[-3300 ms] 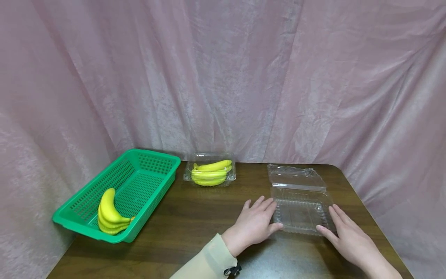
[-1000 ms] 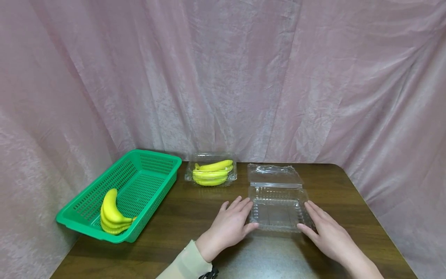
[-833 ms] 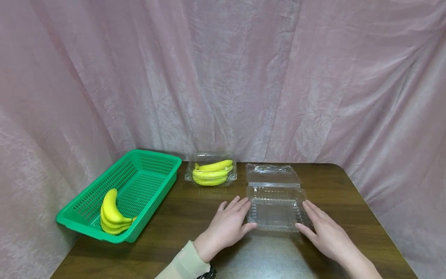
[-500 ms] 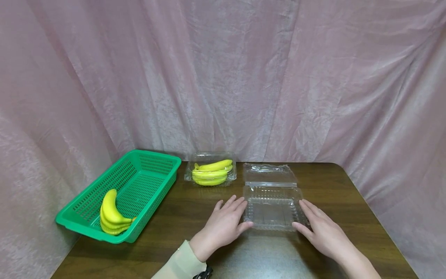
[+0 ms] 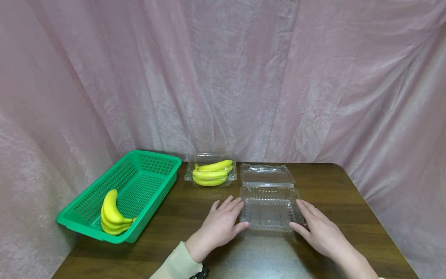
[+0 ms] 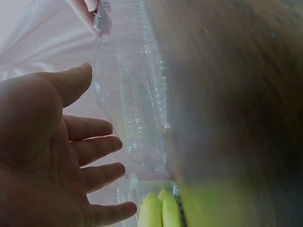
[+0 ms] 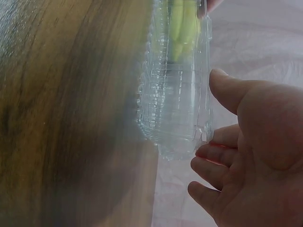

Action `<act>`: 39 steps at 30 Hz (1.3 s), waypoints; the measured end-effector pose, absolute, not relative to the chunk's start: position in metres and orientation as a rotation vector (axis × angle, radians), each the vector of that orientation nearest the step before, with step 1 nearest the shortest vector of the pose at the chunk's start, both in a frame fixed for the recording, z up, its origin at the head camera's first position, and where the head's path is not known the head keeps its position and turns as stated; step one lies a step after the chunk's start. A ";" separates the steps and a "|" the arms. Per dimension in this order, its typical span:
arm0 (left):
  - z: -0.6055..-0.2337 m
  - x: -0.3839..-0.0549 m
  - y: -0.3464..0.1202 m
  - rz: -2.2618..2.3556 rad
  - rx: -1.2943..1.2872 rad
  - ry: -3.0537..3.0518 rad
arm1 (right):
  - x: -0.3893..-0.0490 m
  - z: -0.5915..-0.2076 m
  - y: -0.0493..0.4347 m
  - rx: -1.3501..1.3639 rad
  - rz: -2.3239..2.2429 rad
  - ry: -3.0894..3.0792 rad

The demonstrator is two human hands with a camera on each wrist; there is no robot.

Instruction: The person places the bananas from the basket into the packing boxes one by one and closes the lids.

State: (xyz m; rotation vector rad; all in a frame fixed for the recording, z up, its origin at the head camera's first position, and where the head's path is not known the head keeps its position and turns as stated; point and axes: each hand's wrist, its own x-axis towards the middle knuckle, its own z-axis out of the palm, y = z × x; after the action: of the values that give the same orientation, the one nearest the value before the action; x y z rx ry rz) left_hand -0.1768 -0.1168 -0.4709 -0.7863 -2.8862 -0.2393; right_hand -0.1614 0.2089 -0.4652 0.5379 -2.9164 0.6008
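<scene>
My left grip (image 5: 220,226) and right grip (image 5: 318,230) face each other across a gap, palms inward. My left fingers (image 6: 100,176) are straight and spread; my right fingers (image 7: 209,171) bend gently, closer together. Both thumbs (image 6: 75,85) stand apart from them. My left forearm (image 5: 175,263) is sleeved.

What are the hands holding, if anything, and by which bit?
Nothing is gripped: the left hand and right hand are at opposite sides of the open clear box, fingers not curled round it.

Left hand (image 6: 42,146), fingers (image 6: 94,151) apart, beside clear container (image 6: 137,94); yellow bananas (image 6: 151,210) near little finger (image 6: 113,213).
</scene>
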 end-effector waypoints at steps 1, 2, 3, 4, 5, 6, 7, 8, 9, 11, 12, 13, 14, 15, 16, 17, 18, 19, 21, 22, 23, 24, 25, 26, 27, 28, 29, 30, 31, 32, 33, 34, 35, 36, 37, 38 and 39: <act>-0.471 -0.177 -0.117 -0.239 -0.784 -2.886 | -0.162 -0.465 0.208 0.543 0.598 -2.914; -0.471 -0.176 -0.118 -0.239 -0.783 -2.888 | -0.162 -0.465 0.208 0.551 0.596 -2.909; -0.471 -0.176 -0.119 -0.240 -0.781 -2.887 | -0.162 -0.464 0.207 0.558 0.590 -2.904; -0.472 -0.176 -0.120 -0.241 -0.778 -2.885 | -0.162 -0.464 0.206 0.564 0.586 -2.899; -0.472 -0.177 -0.120 -0.243 -0.777 -2.882 | -0.163 -0.464 0.205 0.569 0.582 -2.894; -0.473 -0.177 -0.121 -0.244 -0.775 -2.878 | -0.163 -0.464 0.205 0.574 0.580 -2.891; -0.473 -0.177 -0.122 -0.244 -0.772 -2.876 | -0.163 -0.463 0.204 0.578 0.577 -2.890; -0.474 -0.177 -0.122 -0.244 -0.769 -2.874 | -0.164 -0.463 0.203 0.581 0.574 -2.888; -0.474 -0.177 -0.123 -0.245 -0.767 -2.872 | -0.164 -0.463 0.203 0.582 0.570 -2.890; -0.474 -0.177 -0.124 -0.249 -0.760 -2.874 | -0.165 -0.462 0.202 0.589 0.569 -2.895; -0.474 -0.177 -0.125 -0.248 -0.756 -2.877 | -0.166 -0.462 0.202 0.596 0.568 -2.898; -0.474 -0.177 -0.125 -0.246 -0.753 -2.879 | -0.167 -0.462 0.202 0.602 0.567 -2.901; -0.474 -0.177 -0.125 -0.244 -0.751 -2.881 | -0.168 -0.461 0.202 0.608 0.568 -2.902; -0.473 -0.177 -0.125 -0.246 -0.751 -2.881 | -0.169 -0.460 0.203 0.614 0.567 -2.902; -0.473 -0.177 -0.126 -0.244 -0.750 -2.882 | -0.170 -0.460 0.203 0.621 0.569 -2.903; -0.473 -0.177 -0.126 -0.240 -0.751 -2.881 | -0.171 -0.460 0.204 0.629 0.570 -2.903; -0.473 -0.177 -0.126 -0.238 -0.751 -2.881 | -0.172 -0.459 0.205 0.639 0.572 -2.903; -0.472 -0.177 -0.126 -0.238 -0.751 -2.879 | -0.173 -0.459 0.206 0.647 0.576 -2.903; -0.472 -0.177 -0.127 -0.239 -0.752 -2.877 | -0.176 -0.458 0.207 0.669 0.582 -2.904; -0.472 -0.176 -0.127 -0.239 -0.751 -2.877 | -0.177 -0.458 0.208 0.680 0.585 -2.905; -0.472 -0.176 -0.128 -0.240 -0.751 -2.877 | -0.178 -0.458 0.208 0.690 0.586 -2.905; -0.472 -0.176 -0.128 -0.242 -0.750 -2.877 | -0.180 -0.458 0.209 0.698 0.588 -2.905; -0.472 -0.176 -0.128 -0.244 -0.752 -2.875 | -0.181 -0.458 0.210 0.702 0.590 -2.906; -0.473 -0.176 -0.129 -0.246 -0.753 -2.874 | -0.182 -0.458 0.210 0.706 0.590 -2.905; -0.473 -0.176 -0.129 -0.246 -0.753 -2.875 | -0.183 -0.458 0.211 0.708 0.593 -2.905; -0.473 -0.176 -0.129 -0.245 -0.754 -2.874 | -0.184 -0.458 0.211 0.708 0.593 -2.906; -0.473 -0.176 -0.129 -0.245 -0.755 -2.872 | -0.185 -0.458 0.211 0.708 0.596 -2.907; -0.473 -0.177 -0.130 -0.248 -0.756 -2.871 | -0.186 -0.458 0.212 0.710 0.604 -2.910; -0.474 -0.177 -0.130 -0.251 -0.758 -2.869 | -0.187 -0.458 0.212 0.715 0.610 -2.912; -0.474 -0.177 -0.130 -0.253 -0.758 -2.869 | -0.187 -0.458 0.213 0.719 0.616 -2.916; -0.474 -0.177 -0.130 -0.256 -0.760 -2.868 | -0.187 -0.458 0.213 0.723 0.625 -2.922; -0.474 -0.177 -0.130 -0.260 -0.763 -2.866 | -0.187 -0.459 0.214 0.728 0.636 -2.926; -0.474 -0.177 -0.131 -0.264 -0.766 -2.864 | -0.187 -0.460 0.214 0.732 0.650 -2.929; -0.473 -0.177 -0.131 -0.263 -0.767 -2.864 | -0.187 -0.460 0.215 0.738 0.663 -2.934; -0.473 -0.177 -0.131 -0.260 -0.769 -2.863 | -0.187 -0.461 0.216 0.745 0.676 -2.936; -0.473 -0.177 -0.131 -0.257 -0.770 -2.863 | -0.187 -0.462 0.216 0.750 0.687 -2.940; -0.473 -0.177 -0.131 -0.255 -0.772 -2.860 | -0.187 -0.463 0.217 0.755 0.696 -2.945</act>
State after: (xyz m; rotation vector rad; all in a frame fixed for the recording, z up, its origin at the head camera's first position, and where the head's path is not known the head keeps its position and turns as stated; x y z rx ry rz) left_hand -0.1769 -0.1311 -0.4732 -0.7719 -2.8604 -0.2553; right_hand -0.1869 0.2165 -0.4625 0.7548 -2.9455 0.6957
